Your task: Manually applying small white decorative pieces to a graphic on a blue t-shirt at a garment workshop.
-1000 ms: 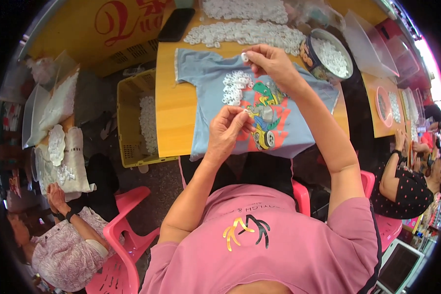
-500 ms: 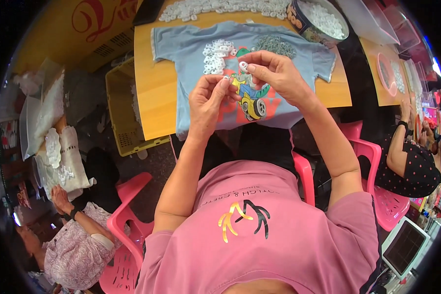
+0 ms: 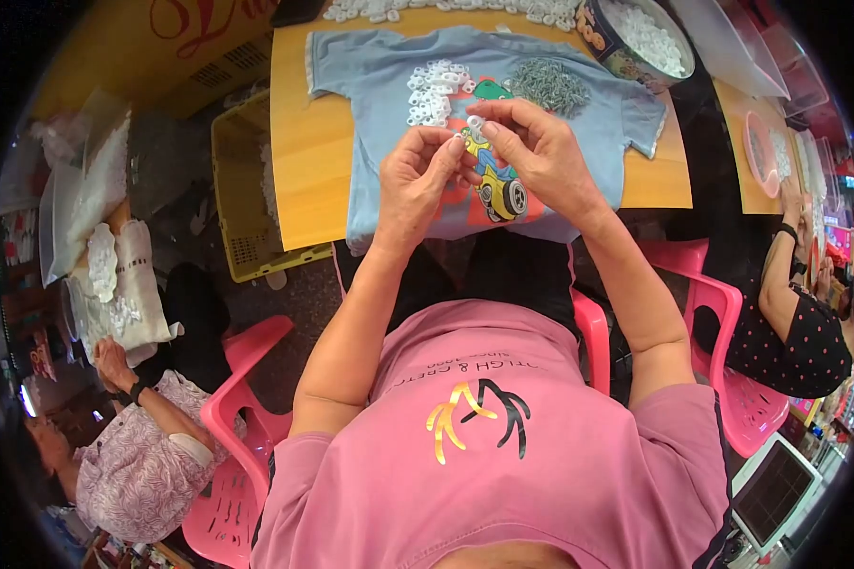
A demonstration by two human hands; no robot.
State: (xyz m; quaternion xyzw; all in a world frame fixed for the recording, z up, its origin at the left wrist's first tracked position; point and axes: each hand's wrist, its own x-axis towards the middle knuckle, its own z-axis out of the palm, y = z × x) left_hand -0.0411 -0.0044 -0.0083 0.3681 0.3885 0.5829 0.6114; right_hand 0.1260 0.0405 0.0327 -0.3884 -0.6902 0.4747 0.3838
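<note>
Both my hands are raised over a light-blue printed T-shirt (image 3: 370, 104) spread on the wooden table. Between the thumb and fingers of my right hand (image 3: 541, 156) is a small white plastic piece (image 3: 475, 122) with a hole in it. My left hand (image 3: 416, 175) pinches something tiny close beside it, too small to make out. Just beyond my hands a pile of similar white plastic parts (image 3: 432, 95) lies on the shirt. To its right is a heap of small grey metal pieces (image 3: 548, 85).
More white pieces line the table's (image 3: 304, 190) far edge, beside a round tin (image 3: 636, 43) full of them. A yellow crate (image 3: 242, 209) stands left of the table. Two people sit on pink chairs (image 3: 247, 408), one at each side of me.
The view has shifted slightly, so the table and shirt sit a little higher and to the right. My hands remain close together, both still pinching.
</note>
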